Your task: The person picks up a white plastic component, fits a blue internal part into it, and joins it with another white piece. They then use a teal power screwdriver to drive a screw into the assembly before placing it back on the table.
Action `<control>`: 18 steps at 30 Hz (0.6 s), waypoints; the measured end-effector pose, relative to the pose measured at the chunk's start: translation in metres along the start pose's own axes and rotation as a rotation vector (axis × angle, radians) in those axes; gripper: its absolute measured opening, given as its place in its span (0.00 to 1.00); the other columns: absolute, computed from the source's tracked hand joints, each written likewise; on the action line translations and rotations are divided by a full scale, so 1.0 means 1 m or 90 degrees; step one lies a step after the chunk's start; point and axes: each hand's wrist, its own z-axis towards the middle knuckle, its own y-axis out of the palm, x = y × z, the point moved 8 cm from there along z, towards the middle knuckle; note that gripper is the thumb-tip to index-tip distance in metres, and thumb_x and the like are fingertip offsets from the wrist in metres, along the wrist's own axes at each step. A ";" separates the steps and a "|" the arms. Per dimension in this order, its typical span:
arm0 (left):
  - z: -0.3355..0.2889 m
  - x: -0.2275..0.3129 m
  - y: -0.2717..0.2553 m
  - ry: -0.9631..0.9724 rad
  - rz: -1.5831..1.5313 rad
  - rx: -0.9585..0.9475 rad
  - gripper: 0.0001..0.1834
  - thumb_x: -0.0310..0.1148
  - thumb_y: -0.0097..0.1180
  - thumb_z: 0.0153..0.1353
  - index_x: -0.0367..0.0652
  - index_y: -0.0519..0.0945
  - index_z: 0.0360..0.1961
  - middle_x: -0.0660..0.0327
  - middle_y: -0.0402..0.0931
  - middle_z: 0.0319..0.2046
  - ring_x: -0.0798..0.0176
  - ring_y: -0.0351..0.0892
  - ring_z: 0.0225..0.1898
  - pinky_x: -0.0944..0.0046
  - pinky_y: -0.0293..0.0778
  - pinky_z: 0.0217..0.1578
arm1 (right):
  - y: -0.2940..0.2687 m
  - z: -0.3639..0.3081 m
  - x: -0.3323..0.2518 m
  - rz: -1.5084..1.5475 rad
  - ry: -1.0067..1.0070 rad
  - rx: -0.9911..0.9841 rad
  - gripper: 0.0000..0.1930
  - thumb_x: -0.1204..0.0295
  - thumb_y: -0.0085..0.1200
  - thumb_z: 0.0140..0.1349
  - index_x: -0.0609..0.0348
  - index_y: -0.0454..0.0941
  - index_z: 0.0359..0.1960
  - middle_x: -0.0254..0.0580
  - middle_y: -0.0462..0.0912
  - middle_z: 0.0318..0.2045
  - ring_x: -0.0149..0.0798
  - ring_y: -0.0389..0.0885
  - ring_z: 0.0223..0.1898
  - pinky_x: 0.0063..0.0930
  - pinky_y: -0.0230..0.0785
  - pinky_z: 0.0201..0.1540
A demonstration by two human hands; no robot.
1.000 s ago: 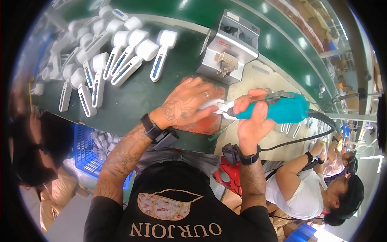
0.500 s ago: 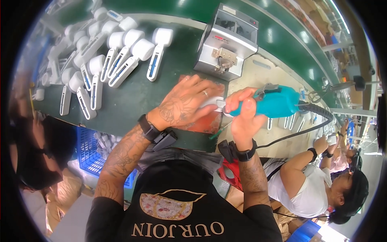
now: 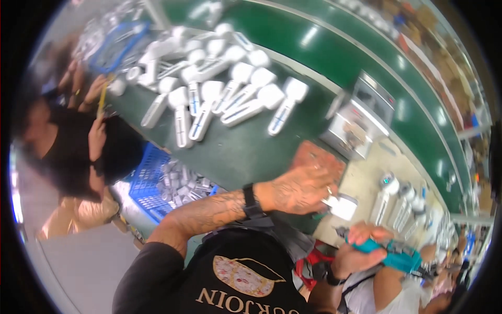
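Observation:
My left hand, palm down, is closed around a white handheld device; only its white head sticks out past the fingers, and the rest is hidden. It is at the near edge of a red-brown pad on the green worktable. Lower and to the right, my right hand grips a teal electric screwdriver, its tip pointing left and apart from the device. Motion blurs both hands somewhat.
Several white round-headed devices lie at the far left. A silver machine stands beyond the pad. More white devices rest on the pale board at right. A blue basket holds grey parts. Another person is at the left.
The view has turned and shifted. My right hand has drawn the screwdriver away from the white device, down and right. My left hand has moved nearer me with the device, uncovering the pad.

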 end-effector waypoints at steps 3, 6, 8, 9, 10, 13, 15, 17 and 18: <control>-0.014 -0.008 -0.007 -0.012 -0.012 0.058 0.21 0.41 0.64 0.55 0.40 0.77 0.45 0.54 0.77 0.46 0.50 0.75 0.51 0.52 0.69 0.55 | 0.003 -0.010 -0.003 -0.049 0.007 -0.010 0.33 0.36 0.50 0.66 0.58 0.63 0.40 0.35 0.67 0.18 0.32 0.65 0.14 0.25 0.60 0.20; -0.022 -0.018 -0.038 -0.089 -0.137 0.091 0.16 0.36 0.65 0.58 0.43 0.79 0.46 0.58 0.78 0.44 0.50 0.75 0.48 0.53 0.71 0.53 | 0.006 -0.013 0.000 -0.053 0.016 -0.049 0.33 0.35 0.50 0.66 0.59 0.63 0.40 0.35 0.67 0.18 0.32 0.65 0.14 0.25 0.60 0.20; -0.041 -0.033 -0.071 -0.175 -0.135 0.156 0.16 0.35 0.67 0.58 0.44 0.79 0.46 0.58 0.78 0.43 0.50 0.77 0.46 0.54 0.73 0.50 | 0.006 -0.014 0.000 -0.013 0.016 -0.070 0.32 0.38 0.52 0.66 0.61 0.69 0.44 0.35 0.68 0.19 0.31 0.65 0.18 0.23 0.58 0.23; -0.055 -0.046 -0.091 -0.251 -0.146 0.218 0.17 0.34 0.69 0.57 0.44 0.80 0.46 0.57 0.79 0.42 0.50 0.78 0.45 0.55 0.75 0.48 | 0.006 -0.013 0.002 -0.005 0.018 -0.075 0.32 0.38 0.52 0.66 0.61 0.69 0.44 0.35 0.68 0.19 0.31 0.65 0.18 0.23 0.58 0.23; -0.069 -0.056 -0.111 -0.304 -0.123 0.250 0.18 0.34 0.71 0.56 0.43 0.80 0.46 0.57 0.80 0.42 0.51 0.80 0.45 0.56 0.76 0.48 | 0.005 -0.013 0.002 -0.009 0.022 -0.070 0.32 0.39 0.53 0.66 0.61 0.69 0.45 0.35 0.68 0.19 0.31 0.65 0.18 0.23 0.59 0.23; -0.138 -0.094 -0.171 -0.469 -0.051 0.391 0.23 0.34 0.73 0.56 0.39 0.80 0.50 0.55 0.82 0.45 0.56 0.82 0.49 0.59 0.77 0.51 | 0.005 -0.010 0.002 -0.006 0.034 -0.064 0.32 0.39 0.53 0.66 0.61 0.69 0.45 0.35 0.68 0.19 0.31 0.66 0.19 0.25 0.59 0.24; -0.197 -0.111 -0.220 -0.527 0.119 0.488 0.20 0.31 0.70 0.60 0.35 0.79 0.50 0.60 0.82 0.45 0.67 0.80 0.47 0.64 0.76 0.50 | 0.006 -0.009 0.006 -0.009 0.031 -0.076 0.32 0.38 0.52 0.66 0.61 0.68 0.45 0.36 0.68 0.19 0.31 0.67 0.19 0.25 0.60 0.24; -0.253 -0.119 -0.263 -0.575 0.141 0.635 0.18 0.30 0.66 0.63 0.32 0.79 0.51 0.58 0.83 0.43 0.68 0.81 0.43 0.68 0.77 0.47 | 0.010 -0.007 0.007 -0.015 0.030 -0.082 0.33 0.38 0.51 0.67 0.61 0.68 0.45 0.36 0.68 0.19 0.31 0.67 0.19 0.25 0.60 0.24; -0.284 -0.126 -0.279 -0.615 0.146 0.694 0.18 0.31 0.66 0.64 0.32 0.79 0.51 0.59 0.83 0.42 0.69 0.81 0.42 0.68 0.76 0.46 | 0.012 -0.006 0.007 -0.028 0.027 -0.088 0.33 0.38 0.51 0.67 0.62 0.68 0.45 0.36 0.68 0.19 0.31 0.67 0.19 0.25 0.61 0.24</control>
